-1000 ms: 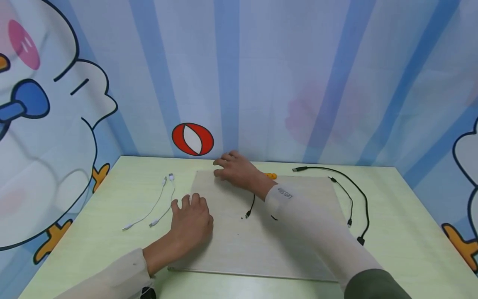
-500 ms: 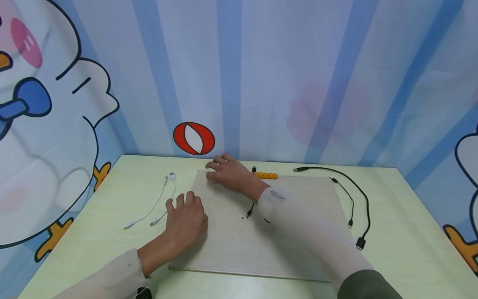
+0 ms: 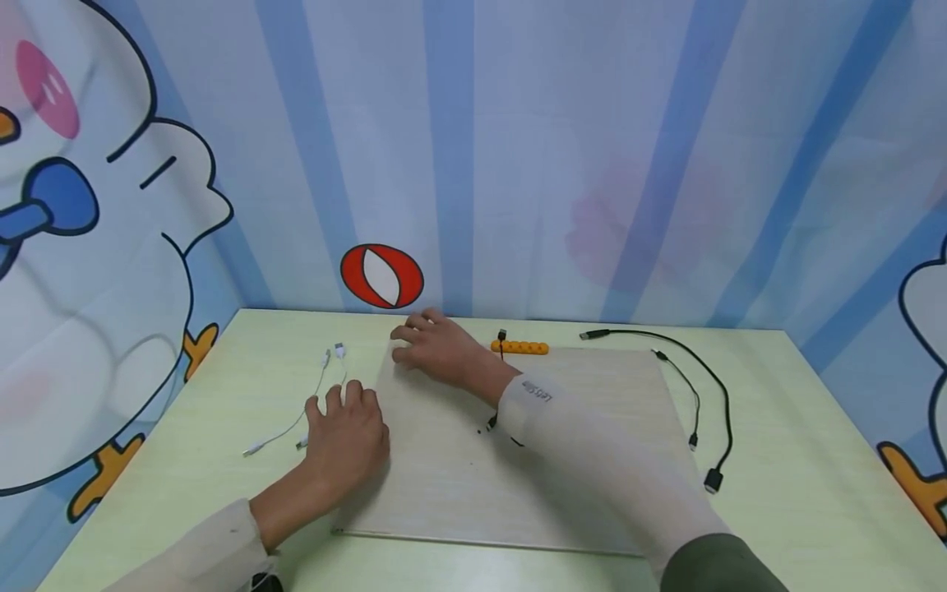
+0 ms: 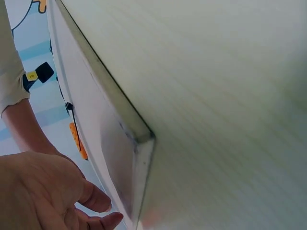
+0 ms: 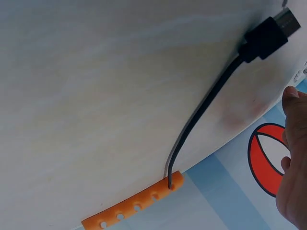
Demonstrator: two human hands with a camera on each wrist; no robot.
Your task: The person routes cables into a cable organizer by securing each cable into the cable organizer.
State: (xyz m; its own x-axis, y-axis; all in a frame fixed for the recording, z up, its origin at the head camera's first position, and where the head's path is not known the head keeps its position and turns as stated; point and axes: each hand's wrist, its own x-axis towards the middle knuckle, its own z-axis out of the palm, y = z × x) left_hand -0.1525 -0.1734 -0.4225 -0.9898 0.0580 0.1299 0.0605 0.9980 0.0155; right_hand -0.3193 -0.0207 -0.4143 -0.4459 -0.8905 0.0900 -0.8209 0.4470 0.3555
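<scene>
An orange cable holder strip point(image 3: 521, 348) with a row of slots sits along the back edge of a pale board point(image 3: 459, 485). A short black USB cable point(image 5: 206, 103) runs from the strip's end slot over the board, its plug point(image 3: 491, 423) lying near the right forearm. My right hand point(image 3: 447, 353) hovers with loosely bent fingers over the board's back left corner, holding nothing. At the board's left edge is my left hand point(image 3: 345, 440), fingers spread and nothing in them. It partly covers one of two white cables point(image 3: 299, 418) on the table.
Right of the board lie a long black cable point(image 3: 721, 395) and a shorter black one point(image 3: 695, 399). Behind the table point(image 3: 769, 427) hangs a striped blue cloth backdrop point(image 3: 503, 164) with cartoon prints. The right forearm crosses over the board.
Both hands have moved left, the right from beside the orange strip to the board's corner, the left toward the white cables. The strip and black cable have come out from behind the right hand.
</scene>
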